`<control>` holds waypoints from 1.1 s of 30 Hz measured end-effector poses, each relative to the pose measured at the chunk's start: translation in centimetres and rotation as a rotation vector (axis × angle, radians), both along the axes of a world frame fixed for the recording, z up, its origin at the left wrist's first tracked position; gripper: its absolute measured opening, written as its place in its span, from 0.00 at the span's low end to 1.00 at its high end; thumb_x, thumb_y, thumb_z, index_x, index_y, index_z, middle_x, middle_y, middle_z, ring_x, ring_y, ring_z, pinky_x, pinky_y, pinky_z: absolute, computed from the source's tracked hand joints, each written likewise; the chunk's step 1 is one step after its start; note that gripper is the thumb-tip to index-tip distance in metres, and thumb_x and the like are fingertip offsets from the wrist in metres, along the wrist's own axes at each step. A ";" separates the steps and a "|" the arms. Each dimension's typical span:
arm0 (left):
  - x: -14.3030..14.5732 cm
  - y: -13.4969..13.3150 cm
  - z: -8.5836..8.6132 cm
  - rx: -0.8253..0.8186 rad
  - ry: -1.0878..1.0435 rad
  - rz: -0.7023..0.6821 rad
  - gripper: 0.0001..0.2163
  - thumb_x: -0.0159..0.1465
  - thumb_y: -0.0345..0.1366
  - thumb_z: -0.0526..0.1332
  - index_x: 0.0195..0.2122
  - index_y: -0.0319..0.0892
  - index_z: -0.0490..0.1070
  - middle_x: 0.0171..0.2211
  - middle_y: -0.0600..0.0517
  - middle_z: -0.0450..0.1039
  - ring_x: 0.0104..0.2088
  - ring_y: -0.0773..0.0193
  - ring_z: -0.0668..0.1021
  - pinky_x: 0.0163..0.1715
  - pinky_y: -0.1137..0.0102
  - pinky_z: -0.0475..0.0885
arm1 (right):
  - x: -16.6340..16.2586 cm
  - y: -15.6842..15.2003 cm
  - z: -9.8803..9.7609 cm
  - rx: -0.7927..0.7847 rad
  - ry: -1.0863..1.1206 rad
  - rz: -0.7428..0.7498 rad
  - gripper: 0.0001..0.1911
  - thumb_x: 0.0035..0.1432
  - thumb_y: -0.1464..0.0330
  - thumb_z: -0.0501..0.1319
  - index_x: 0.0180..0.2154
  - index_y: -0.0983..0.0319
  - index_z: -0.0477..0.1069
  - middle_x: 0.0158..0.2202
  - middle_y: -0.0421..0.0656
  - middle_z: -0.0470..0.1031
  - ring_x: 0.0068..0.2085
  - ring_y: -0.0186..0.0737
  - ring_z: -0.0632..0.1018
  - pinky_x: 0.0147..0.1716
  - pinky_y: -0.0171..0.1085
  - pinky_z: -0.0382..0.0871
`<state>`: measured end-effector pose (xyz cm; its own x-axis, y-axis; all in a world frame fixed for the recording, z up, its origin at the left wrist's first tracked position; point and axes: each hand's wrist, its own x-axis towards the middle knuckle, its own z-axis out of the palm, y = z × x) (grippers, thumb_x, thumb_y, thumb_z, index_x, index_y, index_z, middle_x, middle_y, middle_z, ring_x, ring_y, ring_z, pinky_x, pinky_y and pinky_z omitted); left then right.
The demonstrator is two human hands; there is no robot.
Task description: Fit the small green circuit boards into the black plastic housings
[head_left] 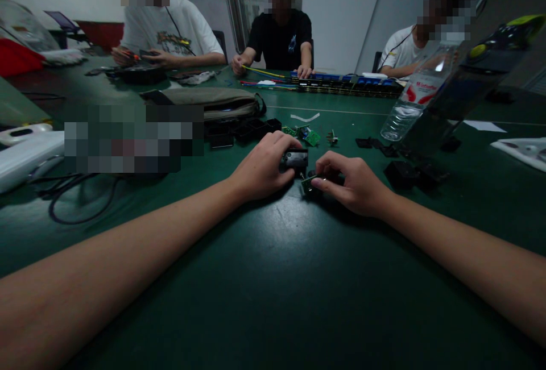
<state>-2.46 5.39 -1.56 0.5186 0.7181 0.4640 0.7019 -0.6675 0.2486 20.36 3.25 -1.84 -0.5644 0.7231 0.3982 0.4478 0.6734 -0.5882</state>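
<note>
My left hand (pixel 262 166) rests on the green table (pixel 273 279), fingers curled round a small black plastic housing (pixel 296 159). Right beside it my right hand (pixel 356 183) is closed in a pinch on a small dark part with a circuit board (pixel 307 184), which nearly touches the housing. Just beyond my hands lie small green circuit boards (pixel 310 136) and a row of black plastic housings (pixel 249 129).
A clear water bottle (pixel 416 100) leans at the right, with more black parts (pixel 403 172) below it. A grey pouch (pixel 213 100) lies behind, a black cable (pixel 77 199) at the left. Three other people sit across the table with wires and tools.
</note>
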 end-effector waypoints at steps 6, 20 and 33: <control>-0.1 0.1 -0.2 -0.037 -0.018 0.027 0.15 0.57 0.33 0.63 0.46 0.43 0.65 0.44 0.47 0.73 0.44 0.55 0.74 0.45 0.59 0.72 | 0.0 -0.1 0.1 0.038 0.029 -0.040 0.07 0.60 0.64 0.62 0.37 0.60 0.67 0.30 0.39 0.71 0.29 0.35 0.69 0.31 0.36 0.61; 0.0 -0.1 0.0 -0.050 -0.026 0.041 0.16 0.57 0.33 0.64 0.45 0.43 0.65 0.42 0.48 0.73 0.43 0.55 0.75 0.44 0.60 0.72 | -0.2 0.1 0.1 0.078 0.035 -0.123 0.05 0.58 0.67 0.62 0.35 0.60 0.66 0.32 0.41 0.73 0.32 0.37 0.70 0.34 0.37 0.61; 0.1 -0.4 0.1 0.008 -0.014 0.023 0.16 0.56 0.31 0.64 0.45 0.43 0.65 0.43 0.47 0.73 0.44 0.54 0.74 0.44 0.60 0.73 | -0.3 0.2 0.0 0.041 0.053 -0.174 0.05 0.59 0.66 0.62 0.35 0.60 0.68 0.32 0.41 0.74 0.32 0.37 0.71 0.33 0.37 0.62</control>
<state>-2.39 5.02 -1.50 0.4957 0.7257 0.4772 0.7133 -0.6536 0.2530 20.08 3.43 -1.80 -0.4098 0.7903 0.4556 0.5284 0.6128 -0.5876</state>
